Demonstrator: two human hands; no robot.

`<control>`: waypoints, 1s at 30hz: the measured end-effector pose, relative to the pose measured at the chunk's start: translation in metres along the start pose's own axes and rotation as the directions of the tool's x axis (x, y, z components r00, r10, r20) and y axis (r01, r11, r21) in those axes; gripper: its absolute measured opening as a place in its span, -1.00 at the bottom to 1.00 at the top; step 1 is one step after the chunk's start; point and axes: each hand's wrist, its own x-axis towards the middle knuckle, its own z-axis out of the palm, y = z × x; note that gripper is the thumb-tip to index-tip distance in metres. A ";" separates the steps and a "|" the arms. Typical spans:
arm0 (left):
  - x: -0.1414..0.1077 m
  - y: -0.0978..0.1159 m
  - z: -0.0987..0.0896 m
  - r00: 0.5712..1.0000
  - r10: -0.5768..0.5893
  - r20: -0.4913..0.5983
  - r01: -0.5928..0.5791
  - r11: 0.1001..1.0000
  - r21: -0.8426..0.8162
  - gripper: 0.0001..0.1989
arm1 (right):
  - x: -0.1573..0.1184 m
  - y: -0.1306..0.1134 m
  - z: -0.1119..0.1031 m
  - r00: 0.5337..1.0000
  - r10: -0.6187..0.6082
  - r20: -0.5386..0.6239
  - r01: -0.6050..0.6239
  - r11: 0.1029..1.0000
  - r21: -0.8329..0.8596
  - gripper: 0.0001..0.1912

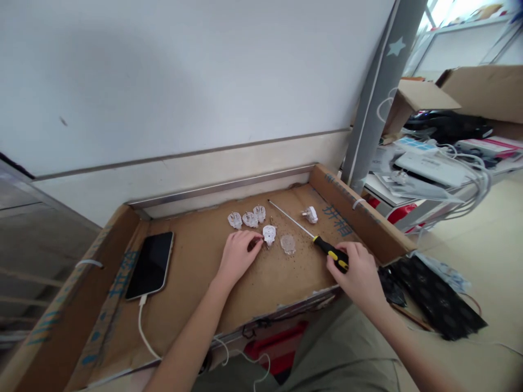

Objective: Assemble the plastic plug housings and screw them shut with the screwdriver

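Observation:
My right hand is wrapped round the black and yellow handle of a screwdriver; its long shaft lies over the cardboard, pointing to the far left. My left hand rests on the cardboard, thumb and forefinger pinched at the left edge of a white plug part. To the right of that part lies a clear plastic cover. Several clear plug pieces with metal pins, among them a left-hand plug piece, sit behind my left hand. A white plug lies beyond the screwdriver.
Raised cardboard sides edge the work surface. At left lies a phone with a white cable. A grey post stands at the back right, near a cluttered shelf with cables. A black bag lies at lower right.

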 end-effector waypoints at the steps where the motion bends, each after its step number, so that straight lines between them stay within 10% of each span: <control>1: 0.000 0.002 0.002 1.000 0.009 0.011 -0.009 1.000 0.002 -0.90 | 0.005 -0.001 0.003 0.999 -0.014 0.034 0.014 1.000 -0.006 -0.71; 13: -0.006 -0.008 -0.008 0.984 -0.067 -0.165 0.050 0.993 -0.108 -0.87 | 0.017 -0.002 0.019 0.996 0.047 0.073 -0.048 0.999 0.012 -0.79; 30: -0.006 0.003 -0.002 0.999 -0.047 0.002 0.047 0.998 0.052 -0.88 | 0.020 0.000 0.017 0.989 0.107 0.099 -0.116 0.989 0.088 -0.76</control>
